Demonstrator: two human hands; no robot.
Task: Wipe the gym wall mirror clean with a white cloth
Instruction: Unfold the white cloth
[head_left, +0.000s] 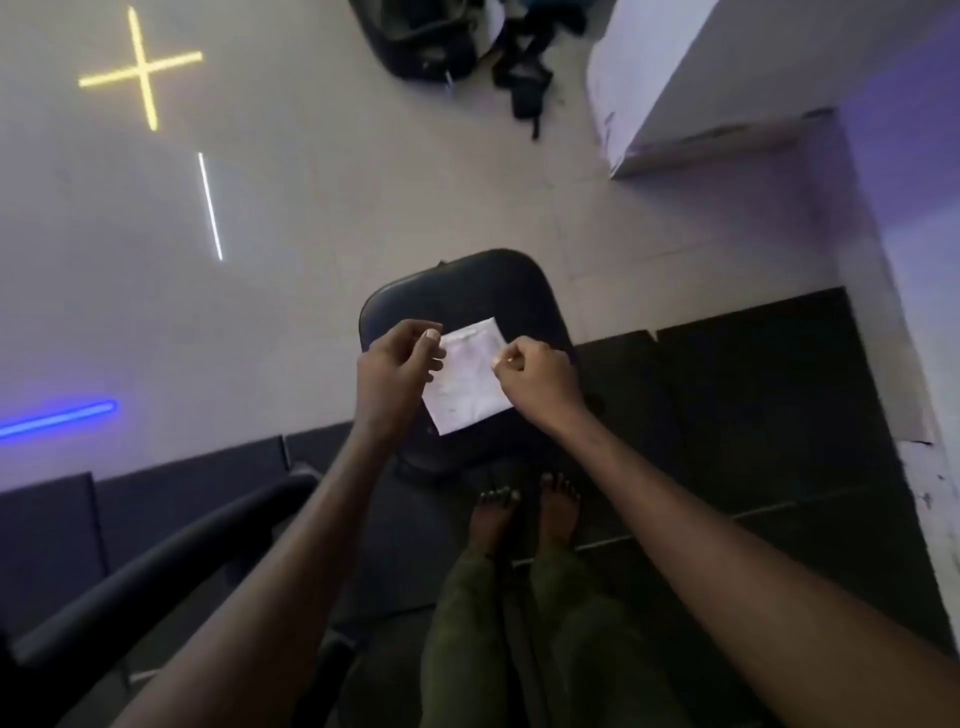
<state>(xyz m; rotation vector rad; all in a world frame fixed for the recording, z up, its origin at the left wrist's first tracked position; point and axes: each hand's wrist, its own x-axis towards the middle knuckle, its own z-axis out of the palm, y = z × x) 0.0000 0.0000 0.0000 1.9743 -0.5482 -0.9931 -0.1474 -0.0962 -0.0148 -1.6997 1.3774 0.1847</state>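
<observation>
A small white cloth (467, 379), folded into a square, hangs between both hands above a black padded seat (467, 291). My left hand (395, 364) pinches its upper left edge with thumb and fingers. My right hand (540, 376) pinches its right edge, fingers curled. The wall mirror itself is not in view; the pale glossy floor (311, 197) reflects yellow, white and blue strip lights.
Black bags with straps (441, 41) lie on the floor at the top. A white block or counter (701, 88) stands at the upper right. Dark rubber mats (753, 415) cover the floor under my bare feet (524, 514). A black curved bar (156, 561) crosses the lower left.
</observation>
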